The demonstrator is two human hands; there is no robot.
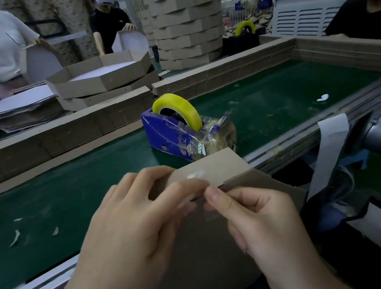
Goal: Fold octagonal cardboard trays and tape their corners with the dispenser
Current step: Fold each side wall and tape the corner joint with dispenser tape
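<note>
The cardboard tray (199,246) is held at 6 o'clock, one corner raised toward the tape dispenser (173,134) at 12. The left hand (131,216) curls over the corner wall, and the right hand (264,222) pinches the adjoining flap. If the walls spring apart, the clear tape strip (196,175) could wrinkle or miss the seam. Its ends are probably under the fingers, and the tray's lower part is cut off.

Nothing legible anywhere. Low on the side of the blue plastic tape dispenser (158,131), a small round emblem, too small and blurred to make out. Far back, a small red patch (227,22), perhaps a sign, likewise unreadable. Only plain, unprinted faces on the brown cardboard tray (212,165) up front.
</note>
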